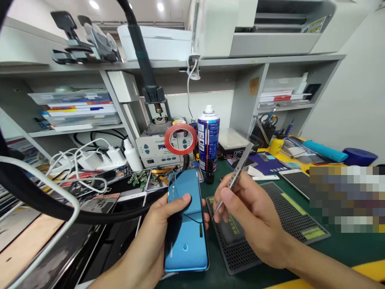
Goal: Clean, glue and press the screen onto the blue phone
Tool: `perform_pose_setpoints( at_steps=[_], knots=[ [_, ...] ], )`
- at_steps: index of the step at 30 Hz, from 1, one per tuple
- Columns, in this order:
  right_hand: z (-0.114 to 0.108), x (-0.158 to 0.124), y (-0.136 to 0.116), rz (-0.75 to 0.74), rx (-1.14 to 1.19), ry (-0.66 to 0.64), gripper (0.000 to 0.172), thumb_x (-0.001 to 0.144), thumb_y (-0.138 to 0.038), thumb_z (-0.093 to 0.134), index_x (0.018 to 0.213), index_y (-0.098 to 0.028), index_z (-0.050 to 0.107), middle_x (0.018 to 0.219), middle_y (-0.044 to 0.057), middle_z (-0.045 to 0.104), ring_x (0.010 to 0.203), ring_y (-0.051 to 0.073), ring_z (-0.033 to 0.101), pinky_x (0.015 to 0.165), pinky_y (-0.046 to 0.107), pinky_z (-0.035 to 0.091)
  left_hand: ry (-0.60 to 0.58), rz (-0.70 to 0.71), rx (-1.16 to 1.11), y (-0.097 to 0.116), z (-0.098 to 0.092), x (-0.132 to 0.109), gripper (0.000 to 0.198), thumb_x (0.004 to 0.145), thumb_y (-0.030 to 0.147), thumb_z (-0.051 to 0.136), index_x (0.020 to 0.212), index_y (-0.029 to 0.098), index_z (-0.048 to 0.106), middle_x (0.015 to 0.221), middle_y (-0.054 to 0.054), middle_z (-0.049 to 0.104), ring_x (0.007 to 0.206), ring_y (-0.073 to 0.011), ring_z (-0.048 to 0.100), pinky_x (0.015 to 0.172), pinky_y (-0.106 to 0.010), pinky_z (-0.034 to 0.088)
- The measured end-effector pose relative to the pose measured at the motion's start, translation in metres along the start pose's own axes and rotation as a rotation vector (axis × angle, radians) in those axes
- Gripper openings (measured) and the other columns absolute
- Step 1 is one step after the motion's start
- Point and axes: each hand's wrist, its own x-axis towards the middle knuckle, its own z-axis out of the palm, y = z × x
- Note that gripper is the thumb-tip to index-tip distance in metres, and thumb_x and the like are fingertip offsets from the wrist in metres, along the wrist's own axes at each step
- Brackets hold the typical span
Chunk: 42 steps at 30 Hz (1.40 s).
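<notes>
A glossy blue phone, its back facing up, is held upright in my left hand, with the thumb across the back and fingertips wrapped round the right edge. To its right, my right hand pinches metal tweezers. Their fine tip points down and left, beside the phone and apart from it. Beneath my right hand lies a dark perforated mat with yellow-green labels. A dark flat item rests on the mat, partly hidden by my fingers.
Several phones and screens lie at the left under a white cable. Behind stand a blue spray can, a red tape ring and a grey machine. A tablet lies at the right.
</notes>
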Motion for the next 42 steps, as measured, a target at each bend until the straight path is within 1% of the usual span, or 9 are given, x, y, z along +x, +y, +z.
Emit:
perform_pose_setpoints(
  at_steps=[4, 8, 10, 14, 17, 23, 27, 34, 42],
  knots=[
    [0.004, -0.005, -0.001, 0.036, -0.033, -0.076, 0.016, 0.105, -0.035, 0.046, 0.097, -0.022, 0.052, 0.081, -0.001, 0.06, 0.067, 0.01, 0.061, 0.06, 0.022, 0.05, -0.003, 0.006, 0.011, -0.002, 0.0, -0.001, 0.027, 0.078, 0.032, 0.077, 0.099, 0.016, 0.071, 0.083, -0.01, 0.076, 0.066, -0.0223, 0.071, 0.063, -0.034, 0.061],
    [0.006, -0.01, 0.001, 0.025, -0.085, -0.108, 0.016, 0.105, -0.036, 0.045, 0.099, -0.023, 0.052, 0.081, -0.001, 0.059, 0.067, 0.011, 0.059, 0.063, 0.025, 0.051, -0.013, 0.008, -0.012, -0.001, -0.001, -0.001, 0.022, 0.078, 0.03, 0.077, 0.096, 0.019, 0.072, 0.081, -0.007, 0.076, 0.066, -0.0233, 0.072, 0.059, -0.033, 0.061],
    [0.007, -0.011, 0.001, 0.027, -0.092, -0.123, 0.015, 0.105, -0.036, 0.045, 0.098, -0.024, 0.052, 0.08, -0.001, 0.058, 0.067, 0.012, 0.058, 0.063, 0.026, 0.052, -0.017, 0.005, -0.026, -0.001, -0.002, -0.001, 0.023, 0.078, 0.03, 0.077, 0.098, 0.02, 0.072, 0.082, -0.006, 0.076, 0.065, -0.023, 0.072, 0.057, -0.032, 0.061],
    [0.008, -0.012, -0.003, 0.041, -0.135, -0.178, 0.015, 0.104, -0.035, 0.046, 0.096, -0.024, 0.051, 0.076, -0.002, 0.056, 0.064, 0.012, 0.058, 0.06, 0.026, 0.051, -0.021, -0.018, -0.043, -0.002, -0.004, 0.0, 0.033, 0.079, 0.03, 0.076, 0.109, 0.019, 0.072, 0.086, -0.009, 0.077, 0.067, -0.024, 0.073, 0.058, -0.032, 0.061],
    [0.009, -0.012, -0.004, 0.011, -0.185, -0.2, 0.015, 0.103, -0.033, 0.046, 0.093, -0.023, 0.051, 0.077, -0.001, 0.054, 0.063, 0.011, 0.058, 0.058, 0.026, 0.051, -0.029, -0.004, -0.044, -0.002, -0.005, 0.0, 0.036, 0.079, 0.03, 0.076, 0.113, 0.019, 0.071, 0.091, -0.009, 0.077, 0.069, -0.0243, 0.074, 0.06, -0.033, 0.061],
    [0.01, -0.012, -0.005, -0.011, -0.208, -0.225, 0.011, 0.102, -0.03, 0.046, 0.093, -0.024, 0.048, 0.077, -0.001, 0.052, 0.061, 0.012, 0.057, 0.055, 0.026, 0.05, -0.049, 0.001, -0.063, -0.001, -0.004, 0.002, 0.034, 0.079, 0.03, 0.076, 0.112, 0.019, 0.072, 0.091, -0.009, 0.077, 0.071, -0.0241, 0.074, 0.061, -0.033, 0.062],
    [0.01, -0.012, -0.005, -0.01, -0.218, -0.248, 0.012, 0.102, -0.029, 0.046, 0.091, -0.024, 0.047, 0.076, -0.001, 0.052, 0.062, 0.012, 0.056, 0.056, 0.027, 0.05, -0.06, -0.007, -0.063, -0.001, -0.004, 0.001, 0.034, 0.08, 0.031, 0.075, 0.111, 0.018, 0.073, 0.09, -0.01, 0.077, 0.07, -0.0254, 0.074, 0.06, -0.035, 0.061],
    [0.009, -0.013, -0.004, 0.019, -0.209, -0.237, 0.014, 0.103, -0.033, 0.045, 0.094, -0.024, 0.05, 0.076, -0.001, 0.052, 0.061, 0.013, 0.057, 0.057, 0.027, 0.05, -0.031, -0.002, -0.056, -0.001, -0.005, -0.001, 0.035, 0.079, 0.031, 0.077, 0.111, 0.02, 0.072, 0.086, -0.007, 0.077, 0.069, -0.0219, 0.073, 0.057, -0.028, 0.06],
    [0.009, -0.011, -0.004, 0.024, -0.226, -0.22, 0.016, 0.102, -0.033, 0.047, 0.09, -0.023, 0.05, 0.079, 0.0, 0.055, 0.062, 0.012, 0.057, 0.057, 0.026, 0.051, -0.008, 0.018, -0.031, -0.001, -0.004, 0.0, 0.037, 0.079, 0.03, 0.076, 0.115, 0.022, 0.07, 0.089, -0.005, 0.078, 0.069, -0.0221, 0.073, 0.059, -0.03, 0.06]
  ],
)
